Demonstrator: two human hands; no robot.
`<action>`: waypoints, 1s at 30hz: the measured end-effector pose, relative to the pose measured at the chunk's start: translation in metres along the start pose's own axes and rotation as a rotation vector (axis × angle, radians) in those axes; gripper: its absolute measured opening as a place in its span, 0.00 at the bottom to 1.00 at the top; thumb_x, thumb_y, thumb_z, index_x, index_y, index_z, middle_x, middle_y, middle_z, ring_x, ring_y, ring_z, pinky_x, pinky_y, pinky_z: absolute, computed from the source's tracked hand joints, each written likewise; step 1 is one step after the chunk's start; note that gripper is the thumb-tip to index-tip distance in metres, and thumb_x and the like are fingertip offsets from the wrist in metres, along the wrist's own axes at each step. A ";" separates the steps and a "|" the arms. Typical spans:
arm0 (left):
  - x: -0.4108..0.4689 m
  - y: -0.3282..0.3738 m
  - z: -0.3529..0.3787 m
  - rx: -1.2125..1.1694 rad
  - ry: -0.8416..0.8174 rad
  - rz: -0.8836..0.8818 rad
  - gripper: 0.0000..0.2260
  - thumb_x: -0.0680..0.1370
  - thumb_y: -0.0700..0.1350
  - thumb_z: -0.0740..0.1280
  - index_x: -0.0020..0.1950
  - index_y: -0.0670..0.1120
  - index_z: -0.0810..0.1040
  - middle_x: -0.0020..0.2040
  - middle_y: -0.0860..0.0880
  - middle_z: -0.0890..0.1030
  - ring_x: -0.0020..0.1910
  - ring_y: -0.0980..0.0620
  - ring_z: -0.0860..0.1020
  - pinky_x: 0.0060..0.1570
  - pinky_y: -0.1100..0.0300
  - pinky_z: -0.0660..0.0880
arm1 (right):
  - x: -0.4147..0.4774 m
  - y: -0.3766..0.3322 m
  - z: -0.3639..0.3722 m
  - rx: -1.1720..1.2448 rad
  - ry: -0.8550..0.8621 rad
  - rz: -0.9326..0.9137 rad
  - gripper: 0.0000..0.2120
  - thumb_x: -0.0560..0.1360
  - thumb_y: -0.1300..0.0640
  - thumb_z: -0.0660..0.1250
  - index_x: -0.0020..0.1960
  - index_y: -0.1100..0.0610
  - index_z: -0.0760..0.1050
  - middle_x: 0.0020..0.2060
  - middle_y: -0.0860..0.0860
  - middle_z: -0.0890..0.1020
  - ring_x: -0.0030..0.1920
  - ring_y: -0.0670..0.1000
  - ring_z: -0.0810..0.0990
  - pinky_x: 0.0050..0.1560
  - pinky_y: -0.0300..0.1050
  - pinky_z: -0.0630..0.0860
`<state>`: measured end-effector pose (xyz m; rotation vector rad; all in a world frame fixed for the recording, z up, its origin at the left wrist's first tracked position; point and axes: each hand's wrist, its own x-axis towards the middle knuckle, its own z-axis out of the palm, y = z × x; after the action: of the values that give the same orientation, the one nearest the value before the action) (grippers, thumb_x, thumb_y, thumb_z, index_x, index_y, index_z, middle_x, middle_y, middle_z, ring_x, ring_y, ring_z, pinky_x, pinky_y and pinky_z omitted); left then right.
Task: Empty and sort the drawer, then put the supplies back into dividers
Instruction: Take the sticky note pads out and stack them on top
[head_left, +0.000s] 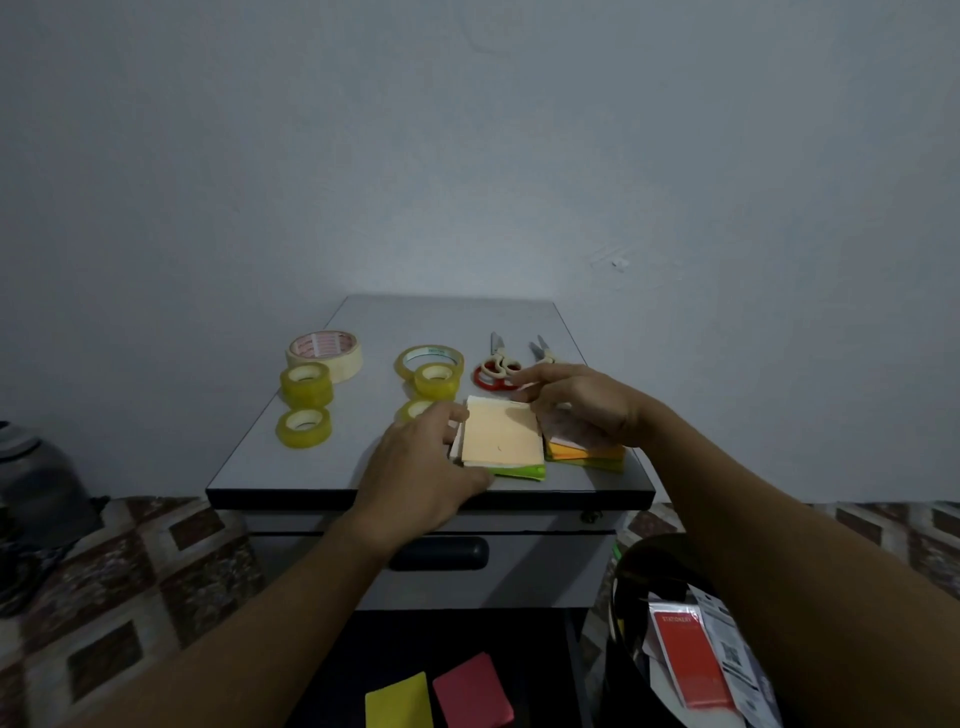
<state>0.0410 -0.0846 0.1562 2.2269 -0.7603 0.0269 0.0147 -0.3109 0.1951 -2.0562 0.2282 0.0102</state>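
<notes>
Two hands hold a peach pad (501, 436) at the worktop's (447, 322) front edge: the left hand (426, 462) grips its left side, the right hand (587, 410) pinches its far right corner. Behind lie tape rolls (306, 387) and scissors (496, 371). A red packet (685, 660), lower right, reads "STATIONERY".

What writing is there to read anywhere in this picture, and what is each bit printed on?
"STATIONERY": white letters on the red packet at the lower right.
White label with a square code beside that packet: print too small to read.
Big white tape roll: red print on its core label, too blurred to read.
Wide clear tape roll: greenish print inside the core, too blurred to read.
</notes>
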 end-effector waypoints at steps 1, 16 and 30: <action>0.001 0.001 0.002 0.004 0.018 -0.012 0.30 0.69 0.51 0.79 0.68 0.52 0.73 0.62 0.51 0.79 0.59 0.52 0.76 0.55 0.56 0.76 | 0.001 0.001 0.000 -0.004 -0.005 0.002 0.19 0.77 0.66 0.60 0.66 0.57 0.76 0.63 0.59 0.78 0.60 0.56 0.77 0.57 0.48 0.77; 0.001 0.003 0.012 -0.024 0.146 -0.082 0.19 0.71 0.46 0.76 0.61 0.51 0.78 0.56 0.53 0.82 0.53 0.53 0.78 0.45 0.59 0.77 | 0.001 0.000 0.000 -0.457 -0.222 -0.021 0.63 0.58 0.44 0.83 0.80 0.43 0.44 0.76 0.49 0.61 0.74 0.54 0.62 0.76 0.57 0.58; 0.000 0.004 0.013 -0.004 0.179 -0.096 0.16 0.70 0.52 0.77 0.55 0.52 0.78 0.50 0.56 0.81 0.48 0.56 0.78 0.37 0.65 0.71 | -0.033 0.010 -0.036 -0.365 -0.192 0.081 0.60 0.62 0.58 0.82 0.80 0.43 0.45 0.77 0.51 0.59 0.75 0.57 0.59 0.70 0.52 0.68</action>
<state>0.0359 -0.0950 0.1499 2.2191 -0.5550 0.1754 -0.0225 -0.3421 0.2067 -2.3890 0.2012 0.3185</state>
